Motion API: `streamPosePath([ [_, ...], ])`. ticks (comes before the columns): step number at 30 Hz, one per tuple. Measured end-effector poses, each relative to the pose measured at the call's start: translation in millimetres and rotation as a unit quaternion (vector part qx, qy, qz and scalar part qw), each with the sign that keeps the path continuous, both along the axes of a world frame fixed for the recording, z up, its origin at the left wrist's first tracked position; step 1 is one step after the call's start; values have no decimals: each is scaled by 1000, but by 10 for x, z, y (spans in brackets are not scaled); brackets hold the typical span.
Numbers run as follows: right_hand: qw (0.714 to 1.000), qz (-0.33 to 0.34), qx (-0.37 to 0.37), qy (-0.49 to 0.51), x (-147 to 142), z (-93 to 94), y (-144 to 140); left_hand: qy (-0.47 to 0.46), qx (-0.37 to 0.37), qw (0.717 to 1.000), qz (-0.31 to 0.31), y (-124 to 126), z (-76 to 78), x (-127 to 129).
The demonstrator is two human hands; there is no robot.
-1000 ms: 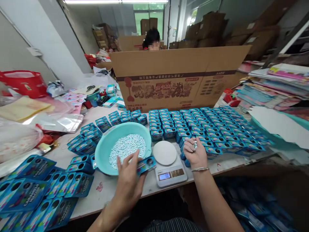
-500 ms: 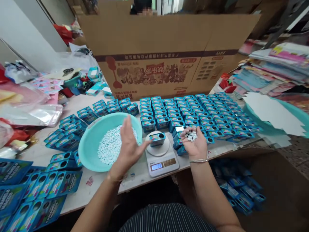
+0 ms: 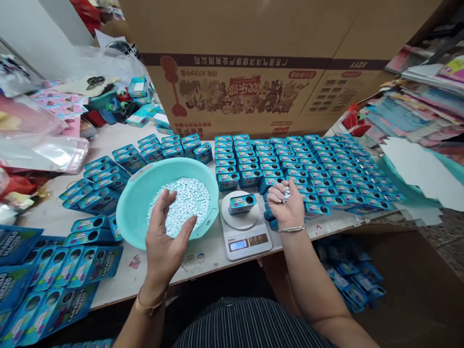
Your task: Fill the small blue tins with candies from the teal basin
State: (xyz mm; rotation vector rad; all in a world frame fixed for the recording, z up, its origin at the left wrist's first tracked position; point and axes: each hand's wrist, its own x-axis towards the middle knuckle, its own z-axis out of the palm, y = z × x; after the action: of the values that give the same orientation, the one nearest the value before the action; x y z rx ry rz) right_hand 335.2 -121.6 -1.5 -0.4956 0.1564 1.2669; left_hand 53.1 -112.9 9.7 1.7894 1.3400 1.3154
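Basin [image 3: 139, 193] of white tablets [image 3: 186, 200] sits left on the bench [image 3: 213, 253], left hand [image 3: 165, 244] hovering over its rim, fingers spread wide, tin [image 3: 242, 203] on the scale [image 3: 246, 232], right hand [image 3: 288, 205] cupping tablets.

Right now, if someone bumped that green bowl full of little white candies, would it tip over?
Probably not easily. The green bowl is wide and shallow and sits flat on the table, so it would likely slide instead. It looks like thin plastic, so probably light. The little white candies lie loose, so a hard bump might scatter some.
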Motion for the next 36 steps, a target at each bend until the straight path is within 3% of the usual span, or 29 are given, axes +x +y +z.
streamPosePath([
  [9, 999, 24, 19, -20, -61, 44, 82, 54, 18, 994, -98, 52, -78, 259],
  [17, 994, -23, -37, -98, -228, 19, 195, 165, 64, 959, -221, 191, -232, 828],
  [24, 983, -24, -32, -177, -423, 44, 291, 212, -15, 950, -228, 366, -374, 1195],
  [36, 973, -62, -43, -219, -477, 27, 335, 224, -48, 947, -224, 367, -377, 1241],
])
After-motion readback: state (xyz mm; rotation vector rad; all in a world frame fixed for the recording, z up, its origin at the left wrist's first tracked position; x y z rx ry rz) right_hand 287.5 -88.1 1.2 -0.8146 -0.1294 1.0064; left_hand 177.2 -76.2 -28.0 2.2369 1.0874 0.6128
